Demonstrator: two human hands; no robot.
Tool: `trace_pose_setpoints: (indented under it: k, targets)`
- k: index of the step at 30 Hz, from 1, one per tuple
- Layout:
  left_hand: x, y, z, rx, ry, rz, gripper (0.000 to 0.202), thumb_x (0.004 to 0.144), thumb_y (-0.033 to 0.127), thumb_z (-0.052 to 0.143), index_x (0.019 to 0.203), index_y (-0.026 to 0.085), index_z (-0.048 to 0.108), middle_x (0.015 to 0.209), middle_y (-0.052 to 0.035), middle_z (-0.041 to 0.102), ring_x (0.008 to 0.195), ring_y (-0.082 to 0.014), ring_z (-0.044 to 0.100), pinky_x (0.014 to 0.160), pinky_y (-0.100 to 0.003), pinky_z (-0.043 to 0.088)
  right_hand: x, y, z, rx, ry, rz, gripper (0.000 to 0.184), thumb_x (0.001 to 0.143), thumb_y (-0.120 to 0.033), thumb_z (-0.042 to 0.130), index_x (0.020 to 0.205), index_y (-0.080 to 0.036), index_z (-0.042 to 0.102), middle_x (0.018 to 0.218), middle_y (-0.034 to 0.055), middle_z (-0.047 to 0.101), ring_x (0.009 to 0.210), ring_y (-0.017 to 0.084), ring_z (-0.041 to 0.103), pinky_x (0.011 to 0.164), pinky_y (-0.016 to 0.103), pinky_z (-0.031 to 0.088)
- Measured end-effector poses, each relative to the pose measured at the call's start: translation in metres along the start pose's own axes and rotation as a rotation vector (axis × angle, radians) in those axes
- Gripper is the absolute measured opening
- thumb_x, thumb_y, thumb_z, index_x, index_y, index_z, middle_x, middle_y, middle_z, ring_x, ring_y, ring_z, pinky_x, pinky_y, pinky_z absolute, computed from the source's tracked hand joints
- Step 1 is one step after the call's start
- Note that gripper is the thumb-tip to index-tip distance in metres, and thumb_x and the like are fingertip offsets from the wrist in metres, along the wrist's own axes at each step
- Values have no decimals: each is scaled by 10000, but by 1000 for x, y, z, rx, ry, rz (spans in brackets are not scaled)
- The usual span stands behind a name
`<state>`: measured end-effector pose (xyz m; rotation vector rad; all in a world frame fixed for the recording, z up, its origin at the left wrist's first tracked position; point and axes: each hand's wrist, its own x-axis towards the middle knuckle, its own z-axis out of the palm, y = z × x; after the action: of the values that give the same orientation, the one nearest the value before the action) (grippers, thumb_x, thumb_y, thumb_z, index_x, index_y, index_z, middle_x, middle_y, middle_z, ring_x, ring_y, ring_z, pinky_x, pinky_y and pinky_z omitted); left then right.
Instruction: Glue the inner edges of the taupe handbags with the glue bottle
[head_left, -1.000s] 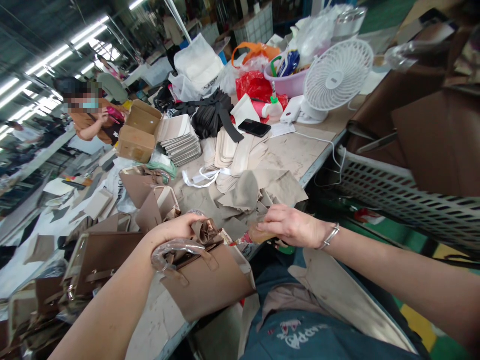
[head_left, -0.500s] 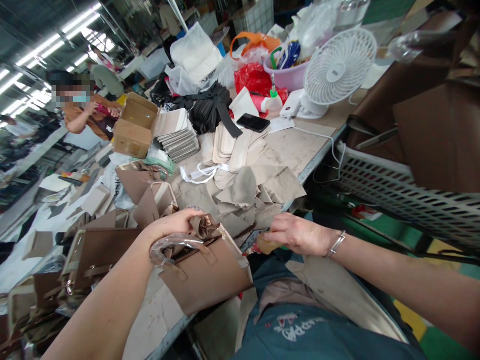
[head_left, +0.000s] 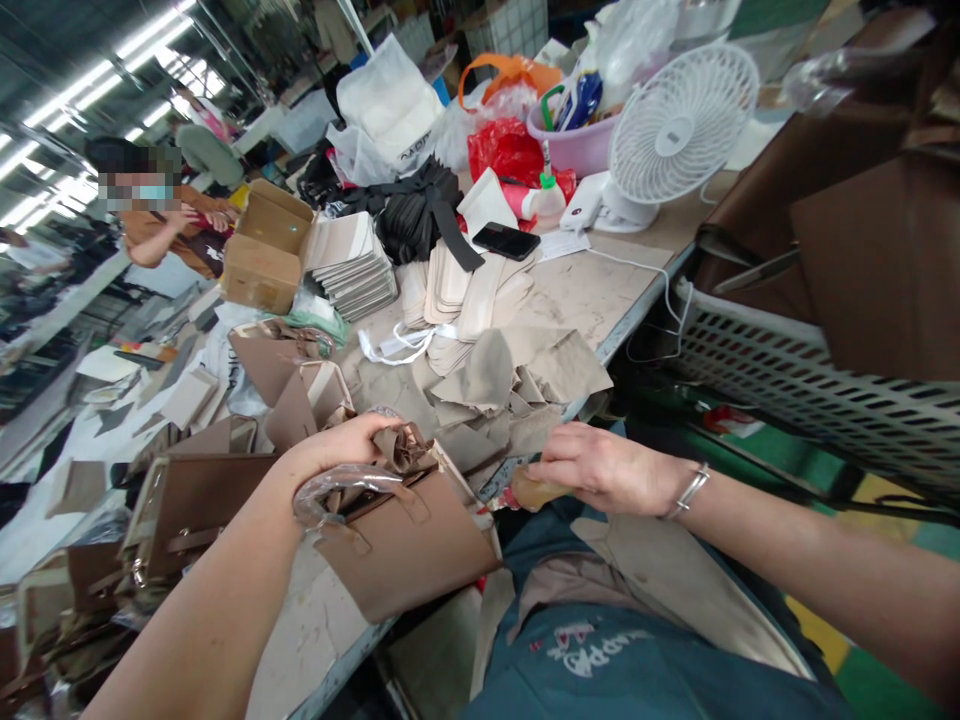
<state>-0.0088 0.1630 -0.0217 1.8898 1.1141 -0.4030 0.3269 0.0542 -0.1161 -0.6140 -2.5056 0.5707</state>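
Note:
My left hand [head_left: 337, 448] is closed over the open top of a brown leather handbag [head_left: 405, 545] that stands at the near table edge, pressing crumpled brown paper stuffing [head_left: 405, 447] into it. The bag's handle [head_left: 337, 495] is wrapped in clear plastic and loops over my wrist. My right hand [head_left: 600, 465] is closed around a small tan and red object [head_left: 529, 492] at the table edge, just right of the bag; I cannot make out what it is. A pile of loose grey-brown paper pieces [head_left: 510, 390] lies just beyond both hands.
More brown bags [head_left: 202, 500] lie to the left. Stacked beige cut pieces [head_left: 457, 290], a phone [head_left: 506, 241], a white fan [head_left: 675, 125], a cardboard box [head_left: 266, 255] and plastic bags crowd the far table. A person in an orange top [head_left: 169, 225] works at far left. A white crate [head_left: 810, 385] stands right.
My right hand has drawn back a little from the paper pile toward the table edge. My left hand stays on the bag's top. The view has shifted slightly.

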Motion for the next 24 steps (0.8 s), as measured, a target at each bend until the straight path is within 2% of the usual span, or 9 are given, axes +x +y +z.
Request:
trace_pose_setpoints:
  k: [5, 11, 14, 19, 24]
  targets:
    - [2, 7, 1, -7, -30, 2, 243, 702, 215, 618, 928, 160, 687, 934, -38, 739, 892, -218, 664, 808, -261, 501, 7, 6, 9, -28, 135, 0, 324, 899, -92, 441, 1189, -112, 584, 922, 109, 600, 882, 211, 508, 825, 363, 426]
    - [2, 9, 2, -12, -59, 12, 236, 728, 217, 606, 944, 163, 684, 959, -48, 737, 930, -233, 658, 829, -275, 496, 11, 16, 22, -10, 163, 39, 344, 873, -81, 461, 1188, -121, 593, 919, 109, 592, 875, 211, 507, 816, 354, 430]
    - [2, 7, 2, -13, -58, 8, 238, 719, 226, 615, 937, 161, 684, 950, -49, 739, 930, -239, 657, 825, -276, 497, 5, 16, 26, 10, 125, 42, 325, 872, -83, 470, 1168, -117, 599, 900, 104, 587, 862, 207, 503, 801, 342, 420]
    - [4, 8, 2, 5, -59, -26, 290, 712, 255, 605, 971, 152, 684, 983, -54, 738, 952, -240, 652, 850, -287, 494, -4, 11, 32, 31, -23, 44, 310, 884, -99, 460, 1156, -140, 601, 875, 87, 590, 834, 204, 503, 762, 325, 406]
    - [4, 11, 2, 31, -53, -49, 290, 695, 257, 587, 950, 152, 677, 964, -42, 737, 944, -226, 654, 860, -288, 491, -8, 11, 37, 33, -22, 46, 320, 885, -106, 451, 1169, -147, 593, 879, 87, 591, 831, 205, 510, 764, 325, 399]
